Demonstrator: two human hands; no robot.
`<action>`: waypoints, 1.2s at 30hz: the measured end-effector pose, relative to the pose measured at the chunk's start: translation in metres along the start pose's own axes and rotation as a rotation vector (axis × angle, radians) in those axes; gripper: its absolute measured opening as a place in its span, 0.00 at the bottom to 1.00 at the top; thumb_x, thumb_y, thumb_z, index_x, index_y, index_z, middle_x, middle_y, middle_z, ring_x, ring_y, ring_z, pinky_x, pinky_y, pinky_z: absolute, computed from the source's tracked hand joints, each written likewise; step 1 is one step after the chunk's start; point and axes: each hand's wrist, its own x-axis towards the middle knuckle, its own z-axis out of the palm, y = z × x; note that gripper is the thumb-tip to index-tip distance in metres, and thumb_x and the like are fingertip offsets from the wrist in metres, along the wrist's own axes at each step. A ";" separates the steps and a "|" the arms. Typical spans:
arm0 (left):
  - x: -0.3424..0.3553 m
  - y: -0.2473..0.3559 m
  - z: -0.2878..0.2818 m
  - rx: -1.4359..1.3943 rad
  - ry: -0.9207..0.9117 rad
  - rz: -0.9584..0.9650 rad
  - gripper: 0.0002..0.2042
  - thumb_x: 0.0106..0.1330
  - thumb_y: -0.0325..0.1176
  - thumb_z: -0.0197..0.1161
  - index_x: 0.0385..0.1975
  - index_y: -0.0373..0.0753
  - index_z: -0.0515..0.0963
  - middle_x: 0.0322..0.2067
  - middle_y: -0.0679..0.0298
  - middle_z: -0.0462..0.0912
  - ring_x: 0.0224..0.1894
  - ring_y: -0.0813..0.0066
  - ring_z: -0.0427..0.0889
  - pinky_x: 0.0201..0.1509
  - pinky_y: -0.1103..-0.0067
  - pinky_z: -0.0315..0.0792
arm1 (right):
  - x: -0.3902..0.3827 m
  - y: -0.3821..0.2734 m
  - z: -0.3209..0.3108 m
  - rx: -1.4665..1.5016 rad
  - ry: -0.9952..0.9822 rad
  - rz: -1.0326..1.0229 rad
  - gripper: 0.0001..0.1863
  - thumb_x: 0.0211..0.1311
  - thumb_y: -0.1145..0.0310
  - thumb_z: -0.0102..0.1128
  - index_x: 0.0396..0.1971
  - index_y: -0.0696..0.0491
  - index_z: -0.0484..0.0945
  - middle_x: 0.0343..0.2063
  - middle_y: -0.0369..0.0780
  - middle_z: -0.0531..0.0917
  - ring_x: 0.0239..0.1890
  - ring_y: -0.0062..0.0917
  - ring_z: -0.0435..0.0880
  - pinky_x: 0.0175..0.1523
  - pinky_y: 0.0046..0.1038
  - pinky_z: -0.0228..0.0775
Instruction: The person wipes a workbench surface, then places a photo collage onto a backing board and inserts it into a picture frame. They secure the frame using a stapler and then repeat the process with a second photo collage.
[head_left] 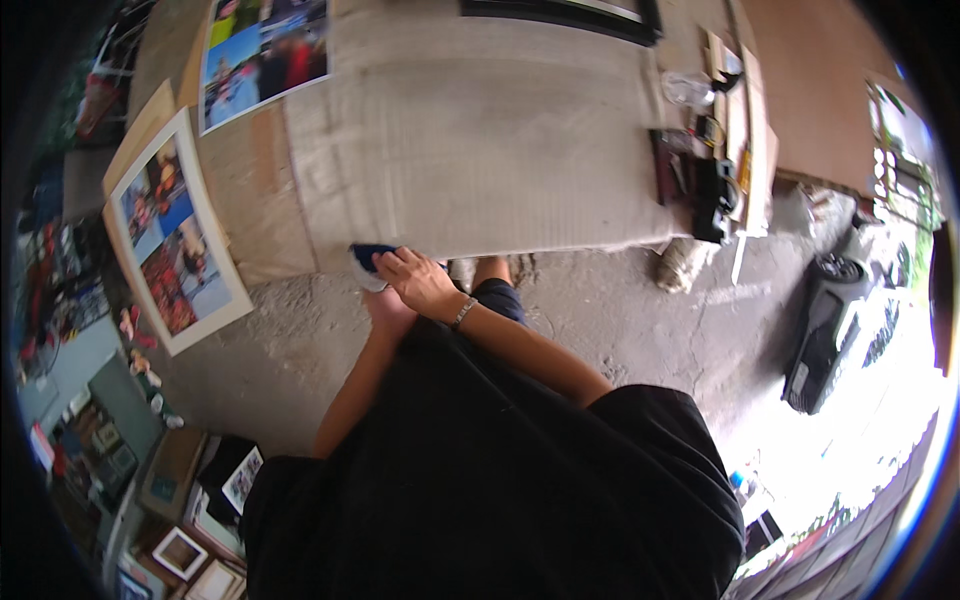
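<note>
Both my hands meet at the near left edge of the cardboard-covered table (480, 150). My left hand (388, 306) is closed around a small dark blue and white piece (372, 256), which looks soft like folded cloth, though its kind is not clear. My right hand (425, 285), with a metal band on the wrist, lies over the left one, its fingers closed on the same piece. The right hand covers much of the left hand's fingers. Left of them, a cream-bordered photo collage (215, 322) overhangs the table's edge.
Another photo sheet (265, 60) lies at the far left and a black frame (560, 22) at the far edge. Tools and a black box (712, 200) sit at the right beside wooden strips (755, 130). Framed pictures (180, 553) stand low at the left; a black case-like object (825, 340) is at the right.
</note>
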 end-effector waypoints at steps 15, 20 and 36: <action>0.002 0.013 -0.027 -1.163 -0.240 -0.519 0.52 0.57 0.80 0.32 0.52 0.30 0.73 0.64 0.46 0.66 0.70 0.55 0.59 0.72 0.63 0.48 | -0.075 0.184 -0.046 -0.294 0.632 0.639 0.25 0.55 0.74 0.56 0.56 0.54 0.73 0.41 0.43 0.79 0.44 0.36 0.77 0.50 0.38 0.70; 0.011 0.016 -0.019 -1.162 -0.236 -0.617 0.53 0.56 0.81 0.31 0.56 0.30 0.70 0.66 0.46 0.63 0.71 0.54 0.56 0.73 0.62 0.45 | 0.044 0.032 0.031 -0.130 0.431 0.120 0.23 0.51 0.72 0.57 0.51 0.55 0.76 0.42 0.37 0.77 0.45 0.33 0.75 0.51 0.34 0.72; -0.006 0.010 -0.025 -1.144 -0.288 -0.528 0.51 0.59 0.78 0.30 0.53 0.29 0.72 0.66 0.48 0.64 0.72 0.56 0.57 0.70 0.63 0.54 | -0.070 0.272 -0.133 -0.360 0.883 0.968 0.18 0.52 0.74 0.56 0.45 0.50 0.83 0.40 0.43 0.80 0.40 0.39 0.76 0.47 0.41 0.69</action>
